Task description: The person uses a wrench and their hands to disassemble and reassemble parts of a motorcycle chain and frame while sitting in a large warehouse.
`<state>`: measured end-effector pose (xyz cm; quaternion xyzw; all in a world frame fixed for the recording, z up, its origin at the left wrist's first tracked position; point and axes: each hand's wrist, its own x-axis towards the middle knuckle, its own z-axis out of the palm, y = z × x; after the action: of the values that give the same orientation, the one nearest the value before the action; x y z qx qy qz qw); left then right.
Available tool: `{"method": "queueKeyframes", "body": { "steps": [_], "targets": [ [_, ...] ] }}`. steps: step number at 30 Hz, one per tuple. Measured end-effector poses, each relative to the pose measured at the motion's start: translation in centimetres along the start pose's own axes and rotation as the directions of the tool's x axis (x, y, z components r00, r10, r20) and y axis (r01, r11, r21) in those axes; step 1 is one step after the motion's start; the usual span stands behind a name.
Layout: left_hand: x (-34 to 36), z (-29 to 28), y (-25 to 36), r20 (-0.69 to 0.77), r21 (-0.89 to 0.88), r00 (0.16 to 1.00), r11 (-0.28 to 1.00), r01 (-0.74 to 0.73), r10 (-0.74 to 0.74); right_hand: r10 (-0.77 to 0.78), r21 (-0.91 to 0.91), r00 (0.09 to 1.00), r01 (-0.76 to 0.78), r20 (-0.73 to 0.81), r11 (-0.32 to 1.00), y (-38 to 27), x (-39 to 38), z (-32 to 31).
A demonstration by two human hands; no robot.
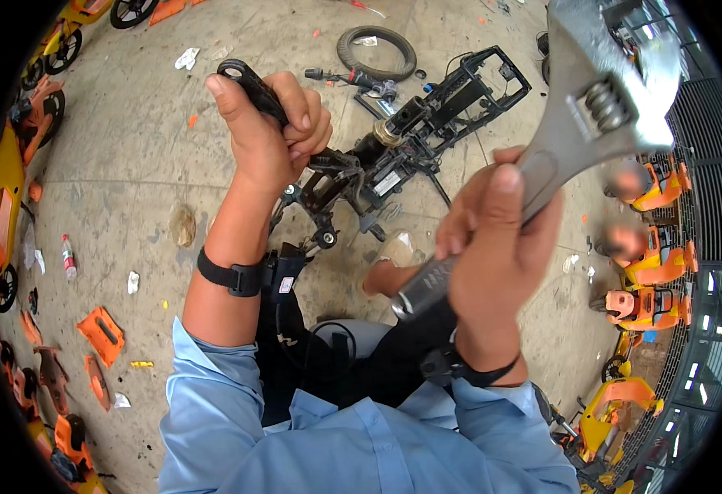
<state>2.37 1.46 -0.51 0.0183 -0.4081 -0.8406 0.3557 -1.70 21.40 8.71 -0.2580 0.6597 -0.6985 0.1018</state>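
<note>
L grip (272, 136) hugs black fork leg (256, 87), prob. to steady frame (369, 150) beyond it; R grip (497, 247) wraps adj. wrench (552, 160) by its handle, head above.

Light-blue shirt (328, 453), collared, buttoned. Black left strap (217, 274) past shirt's left sleeve (213, 383); black right strap (491, 377) past right sleeve (501, 416); black trousers (390, 354) beyond shirt.

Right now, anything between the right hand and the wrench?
Nothing visible: the right hand is wrapped directly around the wrench. The left hand, gripping a black part, is off to the left, not between them.
</note>
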Motion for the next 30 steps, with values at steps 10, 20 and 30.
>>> {"method": "queueKeyframes", "body": {
  "steps": [10, 20, 30],
  "targets": [
    [-2.5, -5.2, -3.9, -0.114, 0.436, 0.976, 0.892, -0.118, 0.185, 0.104, -0.4, 0.977, -0.022, 0.185, 0.916, 4.7, -1.7, 1.1],
    [-2.9, -6.7, -1.6, -0.161, 0.5, 0.967, 0.861, -0.092, 0.197, 0.155, 0.052, 0.987, -0.157, 0.048, 0.986, 11.5, 0.2, -4.8],
    [-1.9, -8.7, -3.9, -0.281, 0.712, 0.926, 0.702, 0.024, 0.254, 0.695, 0.186, 0.701, -0.67, -0.16, 0.719, 21.2, 5.0, -11.5]
  ]
}}
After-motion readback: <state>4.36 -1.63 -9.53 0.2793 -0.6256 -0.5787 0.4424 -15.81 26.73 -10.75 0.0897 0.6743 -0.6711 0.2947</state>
